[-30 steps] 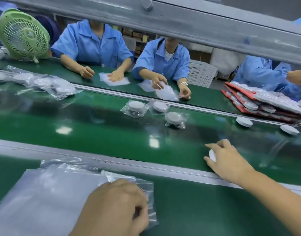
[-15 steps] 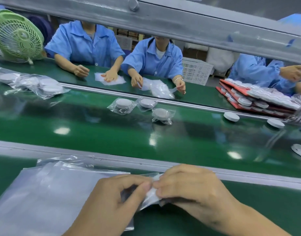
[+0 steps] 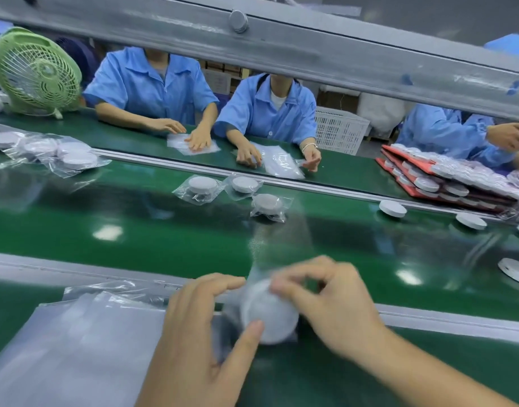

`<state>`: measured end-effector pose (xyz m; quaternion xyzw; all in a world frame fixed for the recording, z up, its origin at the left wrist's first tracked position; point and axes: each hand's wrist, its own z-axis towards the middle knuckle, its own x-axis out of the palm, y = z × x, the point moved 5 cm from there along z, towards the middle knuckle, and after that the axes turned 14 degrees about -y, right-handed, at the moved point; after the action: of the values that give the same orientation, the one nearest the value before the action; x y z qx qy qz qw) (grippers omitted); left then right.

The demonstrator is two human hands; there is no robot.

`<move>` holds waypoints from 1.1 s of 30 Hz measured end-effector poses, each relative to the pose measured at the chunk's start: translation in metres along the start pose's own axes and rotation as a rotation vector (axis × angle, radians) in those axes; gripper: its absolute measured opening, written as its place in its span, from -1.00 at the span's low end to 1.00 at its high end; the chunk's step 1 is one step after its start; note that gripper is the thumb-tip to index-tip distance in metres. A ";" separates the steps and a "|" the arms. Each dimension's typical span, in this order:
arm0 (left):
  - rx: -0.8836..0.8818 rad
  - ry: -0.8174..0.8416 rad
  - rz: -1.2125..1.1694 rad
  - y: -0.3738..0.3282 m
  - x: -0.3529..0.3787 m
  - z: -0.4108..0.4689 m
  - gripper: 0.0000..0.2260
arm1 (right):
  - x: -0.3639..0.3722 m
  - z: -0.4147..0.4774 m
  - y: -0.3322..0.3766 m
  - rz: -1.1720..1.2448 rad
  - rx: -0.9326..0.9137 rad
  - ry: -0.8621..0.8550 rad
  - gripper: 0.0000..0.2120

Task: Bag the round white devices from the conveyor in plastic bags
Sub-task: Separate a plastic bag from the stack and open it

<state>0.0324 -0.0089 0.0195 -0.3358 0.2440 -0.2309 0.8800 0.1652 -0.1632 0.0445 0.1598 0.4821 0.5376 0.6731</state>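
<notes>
Gripping the round white plastic device at lower centre of the frame in the left hand, thumb and forefinger curled round its rim to steady it. Pinching the blurred clear plastic bag over it with the right hand, likely seating it inside. Working beside the flat stack of clear bags at lower left, for easy reach.

A pale green fan stands at the left end of the far counter. Behind that counter are three people in blue work shirts: one near the fan, one in the middle wearing a bracelet, one at the right. A white slatted crate sits behind them. Red trays lie stacked at the right. A grey beam with a round knob crosses overhead
</notes>
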 end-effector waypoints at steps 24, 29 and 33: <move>0.351 0.435 0.337 0.023 0.024 -0.015 -0.83 | 0.037 -0.055 -0.035 -0.392 -0.171 0.260 -0.57; 0.225 0.406 0.354 0.022 0.019 -0.019 -0.72 | 0.031 -0.067 -0.027 -0.413 -0.178 0.182 -0.51; 0.283 0.388 0.389 0.023 0.021 -0.021 -0.73 | 0.033 -0.068 -0.026 -0.420 -0.193 0.171 -0.52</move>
<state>0.0418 -0.0157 -0.0157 -0.1066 0.4325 -0.1499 0.8827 0.1223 -0.1649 -0.0230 -0.0551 0.5066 0.4410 0.7388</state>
